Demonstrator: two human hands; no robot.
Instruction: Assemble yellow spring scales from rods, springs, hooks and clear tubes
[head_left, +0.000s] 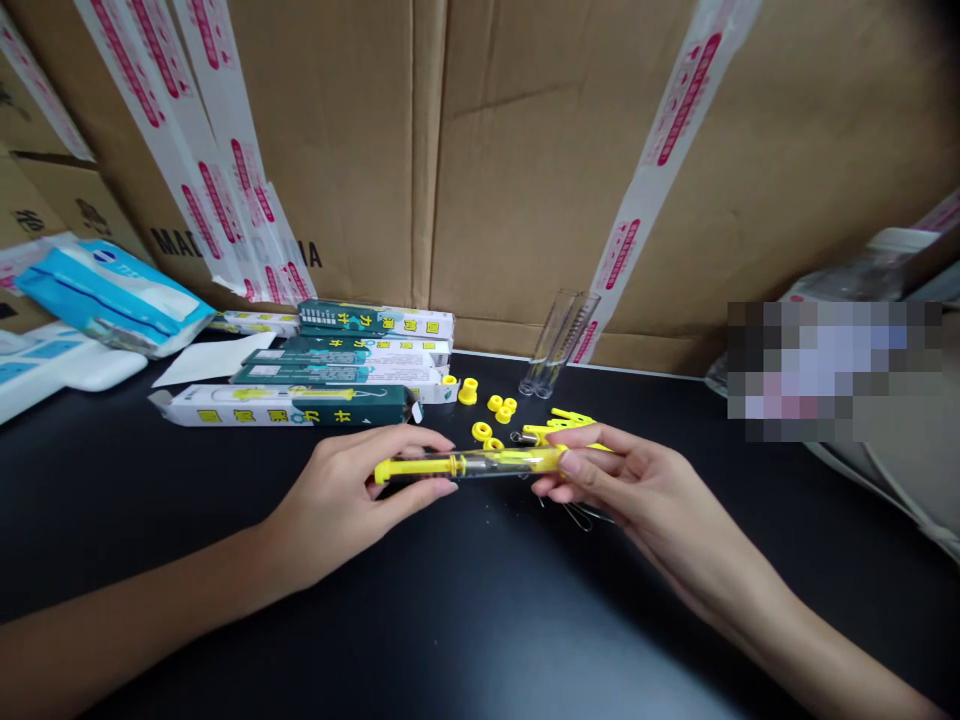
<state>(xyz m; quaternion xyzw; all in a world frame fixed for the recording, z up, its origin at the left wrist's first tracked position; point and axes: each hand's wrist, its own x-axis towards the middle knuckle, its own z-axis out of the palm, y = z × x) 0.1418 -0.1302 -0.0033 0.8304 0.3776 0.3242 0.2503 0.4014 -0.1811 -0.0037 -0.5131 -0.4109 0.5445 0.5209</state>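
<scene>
A clear tube spring scale (480, 464) with yellow inner parts lies level between my hands above the black table. My left hand (341, 490) has its thumb and fingers closed around the yellow-capped left end. At the other end, my right hand (626, 470) pinches the yellow collar between thumb and fingers. A metal spring shows through the middle of the tube. Just behind it are yellow rings (482, 432) and flat yellow strips (570, 420). Thin wire hooks (577, 515) lie beneath my right hand, partly hidden by it.
Printed narrow boxes (292, 405) are stacked at the back left, near a blue-and-white tissue pack (120, 295). Two clear tubes (555, 345) stand upright by the cardboard wall (510, 200). Small yellow caps (468, 392) sit between them. A blurred-out patch covers the right side.
</scene>
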